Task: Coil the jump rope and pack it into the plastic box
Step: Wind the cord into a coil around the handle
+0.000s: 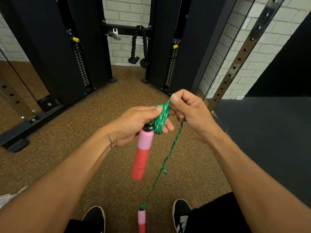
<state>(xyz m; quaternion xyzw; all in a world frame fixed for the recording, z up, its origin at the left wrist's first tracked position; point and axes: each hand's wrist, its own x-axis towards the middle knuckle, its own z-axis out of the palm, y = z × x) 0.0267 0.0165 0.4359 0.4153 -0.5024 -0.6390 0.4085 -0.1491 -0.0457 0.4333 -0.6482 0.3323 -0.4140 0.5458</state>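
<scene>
The jump rope [170, 153] is partly wound: several turns of its green cord form a coil [160, 117] around the fingers of the left hand [136, 123], which grasps it with curled fingers and the thumb pressed on top; handle 1 [143, 153] (pink at the top, red below) hangs straight down from the coil's lower edge; the right hand [190, 113] sits just right of the coil, thumb and forefinger pinching the cord where it leaves the coil's upper edge, the other fingers curled in; from there the loose cord drops below and slightly right of the coil, with a small knot partway down, to handle 2 [141, 221], which dangles far below the coil between 2 black shoes [96, 217]; I cannot tell whether that handle touches the brown speckled floor [84, 148]; well beyond the coil stands a black cable machine [67, 47], with a black knotted rope attachment [138, 46] hung on its crossbar in front of a white brick wall [127, 7]; a dark mat [269, 140] lies right of the coil.
</scene>
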